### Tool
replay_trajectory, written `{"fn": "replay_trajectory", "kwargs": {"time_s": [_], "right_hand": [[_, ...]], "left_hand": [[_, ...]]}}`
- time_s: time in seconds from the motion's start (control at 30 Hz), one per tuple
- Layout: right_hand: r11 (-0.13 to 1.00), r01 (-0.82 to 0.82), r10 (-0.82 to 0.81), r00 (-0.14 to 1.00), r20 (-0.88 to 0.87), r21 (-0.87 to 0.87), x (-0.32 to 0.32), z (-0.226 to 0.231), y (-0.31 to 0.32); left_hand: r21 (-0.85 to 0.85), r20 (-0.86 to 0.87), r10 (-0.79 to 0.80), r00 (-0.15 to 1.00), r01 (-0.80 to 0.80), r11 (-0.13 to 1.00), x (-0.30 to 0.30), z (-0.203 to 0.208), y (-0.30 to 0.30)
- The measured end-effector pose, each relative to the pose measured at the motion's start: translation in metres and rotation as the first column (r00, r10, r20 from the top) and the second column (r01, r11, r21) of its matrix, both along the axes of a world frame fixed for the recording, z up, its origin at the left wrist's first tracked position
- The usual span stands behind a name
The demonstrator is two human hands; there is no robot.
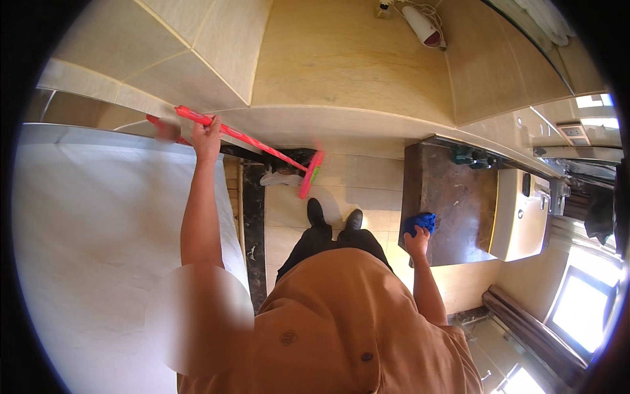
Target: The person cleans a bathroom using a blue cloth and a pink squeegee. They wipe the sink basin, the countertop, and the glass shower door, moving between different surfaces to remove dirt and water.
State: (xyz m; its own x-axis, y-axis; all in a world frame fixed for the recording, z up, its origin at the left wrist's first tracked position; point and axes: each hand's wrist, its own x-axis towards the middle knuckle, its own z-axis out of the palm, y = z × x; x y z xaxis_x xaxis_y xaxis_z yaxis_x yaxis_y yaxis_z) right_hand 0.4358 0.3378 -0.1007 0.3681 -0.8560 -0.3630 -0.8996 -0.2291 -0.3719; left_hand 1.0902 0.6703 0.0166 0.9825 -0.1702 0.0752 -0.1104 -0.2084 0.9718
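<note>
My left hand is closed round the upper part of a pink-red broom, its handle slanting down to the right. The broom's pink head with green bristles is low over the floor tiles, ahead of my shoes; whether it touches them I cannot tell. My right hand grips a crumpled blue cloth at the near left edge of the dark stone counter. Part of the cloth lies against the counter's edge, and my fingertips are partly hidden by it.
A white sink sits on the counter's right, with small dark items at its back edge. A hair dryer hangs on the far tiled wall. A broad white surface fills the left side. Near the broom head lies whitish plastic.
</note>
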Motion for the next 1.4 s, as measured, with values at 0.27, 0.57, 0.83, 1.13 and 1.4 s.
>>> {"fn": "replay_trajectory", "kwargs": {"time_s": [0.27, 0.57, 0.83, 1.13, 1.4], "right_hand": [[1.000, 0.005, -0.005, 0.999, -0.038, 0.009, 0.003, 0.001, 0.001], [0.999, -0.025, 0.024, 0.997, -0.070, -0.027, 0.002, -0.011, -0.009], [1.000, -0.013, 0.011, 0.995, -0.101, -0.015, 0.004, -0.008, -0.012], [0.999, 0.040, -0.040, 0.996, -0.084, -0.001, 0.008, -0.008, -0.007], [0.976, 0.203, -0.206, 0.978, -0.032, -0.073, 0.025, -0.003, 0.006]], "left_hand": [[0.101, -0.073, 0.107, 0.992, -0.099, 0.990, 0.008, 0.006, 0.003], [-0.042, -0.138, -0.004, 0.990, -0.002, 0.999, 0.017, 0.011, -0.011], [-0.080, -0.167, -0.189, 0.968, 0.178, 0.981, 0.017, 0.017, -0.013], [0.433, 0.134, 0.063, 0.989, -0.115, 0.894, 0.025, 0.003, 0.015], [0.702, 0.113, -0.064, 0.992, -0.034, 0.712, -0.017, -0.058, 0.021]]}}
